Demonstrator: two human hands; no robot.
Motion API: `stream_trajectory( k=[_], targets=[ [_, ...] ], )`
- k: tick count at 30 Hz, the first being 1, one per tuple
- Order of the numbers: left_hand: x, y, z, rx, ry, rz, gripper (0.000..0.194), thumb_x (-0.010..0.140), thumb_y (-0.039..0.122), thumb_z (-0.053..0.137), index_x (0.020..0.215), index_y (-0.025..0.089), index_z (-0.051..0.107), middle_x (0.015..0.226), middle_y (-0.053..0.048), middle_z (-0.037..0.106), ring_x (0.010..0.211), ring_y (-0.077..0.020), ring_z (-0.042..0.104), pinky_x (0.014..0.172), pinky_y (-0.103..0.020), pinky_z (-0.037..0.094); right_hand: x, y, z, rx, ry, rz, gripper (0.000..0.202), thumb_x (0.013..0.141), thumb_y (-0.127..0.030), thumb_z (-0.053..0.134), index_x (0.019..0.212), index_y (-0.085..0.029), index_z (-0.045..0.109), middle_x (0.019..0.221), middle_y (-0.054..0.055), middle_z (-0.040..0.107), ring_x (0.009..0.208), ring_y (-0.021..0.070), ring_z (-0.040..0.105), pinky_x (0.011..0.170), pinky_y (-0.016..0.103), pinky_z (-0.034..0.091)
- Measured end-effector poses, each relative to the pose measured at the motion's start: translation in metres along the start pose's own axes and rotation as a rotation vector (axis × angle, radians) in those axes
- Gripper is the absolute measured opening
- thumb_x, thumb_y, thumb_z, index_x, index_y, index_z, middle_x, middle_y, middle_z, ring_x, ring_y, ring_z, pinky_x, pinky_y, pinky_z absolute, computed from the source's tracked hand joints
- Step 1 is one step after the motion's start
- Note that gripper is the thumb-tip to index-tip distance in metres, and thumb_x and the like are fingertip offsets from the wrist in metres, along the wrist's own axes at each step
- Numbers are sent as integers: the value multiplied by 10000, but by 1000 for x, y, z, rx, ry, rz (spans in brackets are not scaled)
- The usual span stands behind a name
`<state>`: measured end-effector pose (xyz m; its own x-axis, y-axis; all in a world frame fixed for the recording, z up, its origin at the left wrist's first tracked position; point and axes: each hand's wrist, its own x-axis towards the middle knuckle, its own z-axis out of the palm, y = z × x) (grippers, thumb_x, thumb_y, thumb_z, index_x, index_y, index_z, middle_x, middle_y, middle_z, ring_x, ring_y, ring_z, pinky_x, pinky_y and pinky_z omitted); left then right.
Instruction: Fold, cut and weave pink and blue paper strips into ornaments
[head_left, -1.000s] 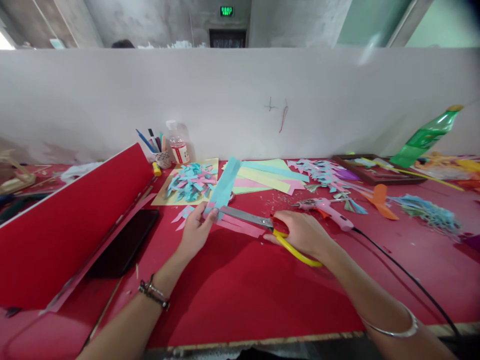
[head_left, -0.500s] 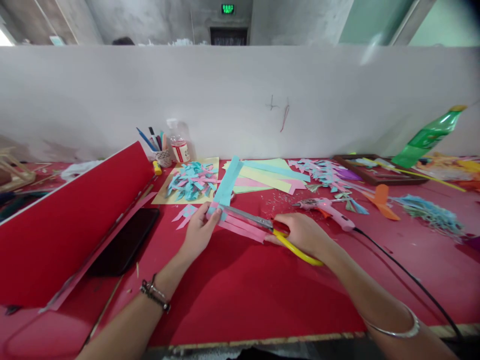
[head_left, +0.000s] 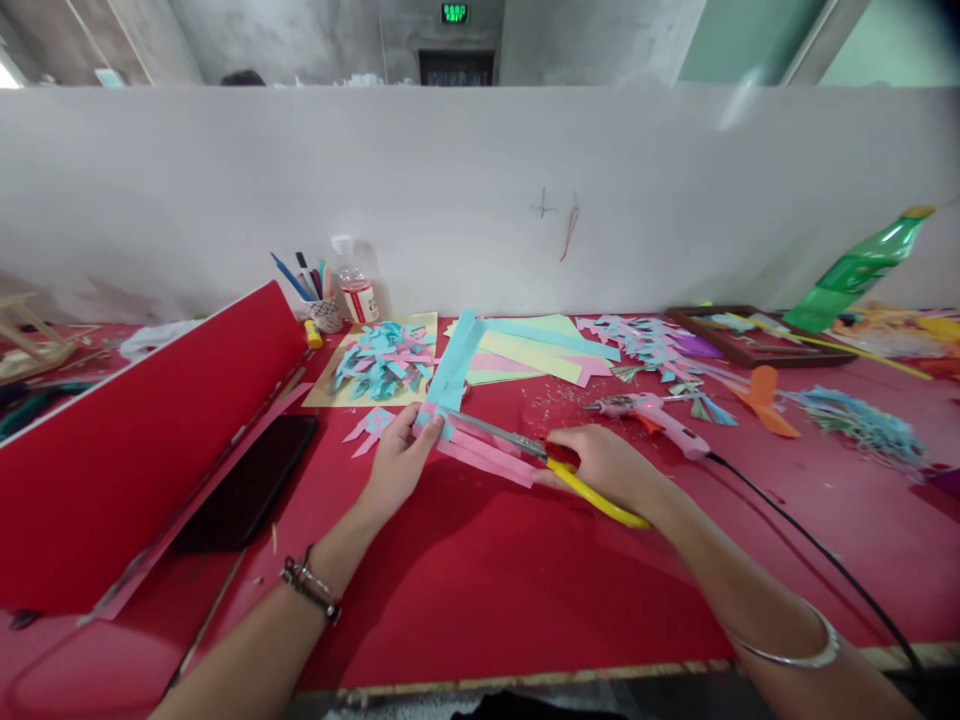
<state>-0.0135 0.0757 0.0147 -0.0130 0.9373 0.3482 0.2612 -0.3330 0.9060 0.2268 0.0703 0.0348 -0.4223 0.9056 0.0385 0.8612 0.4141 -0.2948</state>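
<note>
High beyond both hands, a lit green sign (head_left: 454,13) bears what looks like "EXIT", under a row of characters too small to make out. Past the left hand (head_left: 401,455), the clear bottle (head_left: 352,268) wears a red-and-white label (head_left: 361,302), its print illegible. Right of and beyond the right hand (head_left: 604,465), the green bottle's (head_left: 855,275) markings are unreadable.

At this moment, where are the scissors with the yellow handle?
In the head view, the scissors are just right of centre, held in the right hand, their blades pointing left toward the paper strips in the left hand.
</note>
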Motion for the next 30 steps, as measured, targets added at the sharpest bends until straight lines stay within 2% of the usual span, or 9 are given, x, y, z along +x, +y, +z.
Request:
stream_trajectory(
  k=[17, 22, 25, 30],
  targets=[
    [0, -1, 1, -15, 3, -40, 167, 769, 330, 487, 738, 171, 529, 640, 45, 484, 587, -84, 423, 566, -187, 356, 1, 5, -2, 62, -50, 2, 371, 691, -537, 502, 617, -176, 546, 529, 6, 511, 492, 115, 436, 480, 229, 242],
    [2, -3, 0, -84, 37, -71, 202, 770, 352, 503, 679, 174, 478, 554, 68, 412, 489, -60, 366, 470, -173, 310, 0, 7, -6, 90, 47, 33, 356, 707, -521, 492, 613, -177, 498, 536, -6, 492, 509, 117, 431, 482, 224, 251],
    [3, -3, 0, -158, 87, -131, 213, 771, 368, 503, 686, 178, 462, 485, 86, 363, 411, -48, 326, 406, -170, 272, 1, 8, -8, 109, 156, 74, 342, 724, -506, 472, 623, -179, 483, 511, -22, 446, 485, 109, 398, 474, 221, 250],
    [6, -6, -1, -442, 120, -222, 224, 690, 360, 601, 759, 172, 503, 606, 71, 490, 458, -41, 473, 466, -163, 388, 4, 8, -3, 155, 349, 73, 308, 737, -455, 471, 597, -185, 424, 499, -40, 390, 476, 93, 355, 479, 213, 259]
  ],
)
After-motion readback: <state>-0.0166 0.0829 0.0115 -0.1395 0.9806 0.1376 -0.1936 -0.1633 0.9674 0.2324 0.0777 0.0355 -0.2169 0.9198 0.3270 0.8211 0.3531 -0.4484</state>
